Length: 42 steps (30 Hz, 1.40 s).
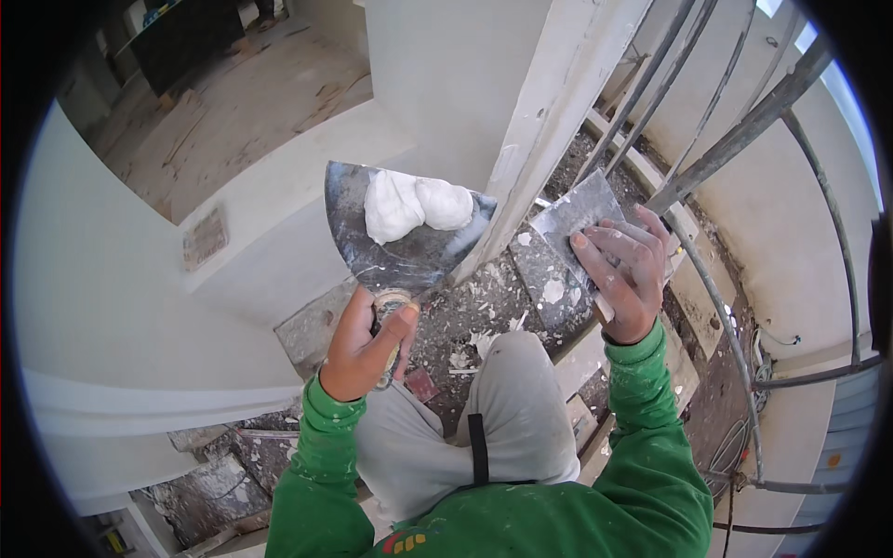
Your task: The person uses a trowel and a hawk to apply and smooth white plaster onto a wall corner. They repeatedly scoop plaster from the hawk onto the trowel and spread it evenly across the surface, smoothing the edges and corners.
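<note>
My left hand (367, 344) grips the handle of a wide putty knife (363, 242), whose stained metal blade faces up with two soft lumps of white putty (400, 209) on it. My right hand (623, 274) holds a smaller rectangular scraper (567, 212), its fingers over the metal blade and part of its handle showing below them. The two tools are apart, on either side of a pale upright post (530, 149) behind them. Both green sleeves show below the hands.
Curved metal railing bars (814, 172) stand close on my right. A pale ledge and wall (242, 270) are at left, above a lower room floor (260, 93). Debris, boards (698, 288) and white flakes cover the ground (484, 298) round my knees; cables (730, 442) lie at lower right.
</note>
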Available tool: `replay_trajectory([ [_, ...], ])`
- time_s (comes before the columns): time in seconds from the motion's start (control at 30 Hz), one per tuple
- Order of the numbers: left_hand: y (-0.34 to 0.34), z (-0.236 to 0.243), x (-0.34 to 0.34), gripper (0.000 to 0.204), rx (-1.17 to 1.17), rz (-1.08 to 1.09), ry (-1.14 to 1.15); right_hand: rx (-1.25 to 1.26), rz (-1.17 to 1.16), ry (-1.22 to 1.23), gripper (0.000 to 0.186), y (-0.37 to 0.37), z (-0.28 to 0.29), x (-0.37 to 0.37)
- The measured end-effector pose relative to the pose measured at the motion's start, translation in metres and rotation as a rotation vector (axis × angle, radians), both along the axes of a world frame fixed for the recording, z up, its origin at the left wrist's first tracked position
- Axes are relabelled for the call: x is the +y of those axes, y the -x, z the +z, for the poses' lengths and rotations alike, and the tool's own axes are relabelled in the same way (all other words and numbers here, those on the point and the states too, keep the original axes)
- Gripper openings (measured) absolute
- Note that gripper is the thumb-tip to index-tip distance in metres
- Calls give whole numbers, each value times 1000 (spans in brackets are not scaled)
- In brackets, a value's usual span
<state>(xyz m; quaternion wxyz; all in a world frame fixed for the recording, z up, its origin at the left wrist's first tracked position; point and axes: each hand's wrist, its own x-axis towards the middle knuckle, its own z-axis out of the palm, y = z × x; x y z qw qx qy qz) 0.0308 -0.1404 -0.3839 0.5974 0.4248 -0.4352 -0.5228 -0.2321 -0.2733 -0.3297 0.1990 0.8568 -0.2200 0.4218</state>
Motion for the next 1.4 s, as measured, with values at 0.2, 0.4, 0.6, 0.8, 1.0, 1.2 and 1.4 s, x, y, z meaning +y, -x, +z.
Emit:
replay_trajectory([
  [0.2,8,15,2,28,-104,-63,-43,256,187,54,40,-42,25,-6],
  [0.4,-2,33,4,31,26,227,114,339,298,-227,39,-30,3,-24],
  [0.6,-25,26,14,35,-10,373,76,-1067,451,-1262,17,-28,-1,-59],
  [0.8,-15,-40,2,30,75,268,-18,-908,199,-597,25,-59,51,-90],
  [1.0,-7,-99,0,19,118,306,-94,-660,-250,-190,34,-99,58,-109],
  [1.2,-12,-101,3,17,115,305,-117,-633,-347,-204,37,-129,51,-78],
  [1.4,-15,-104,8,17,120,381,-156,-747,-242,-210,44,-108,24,-93],
])
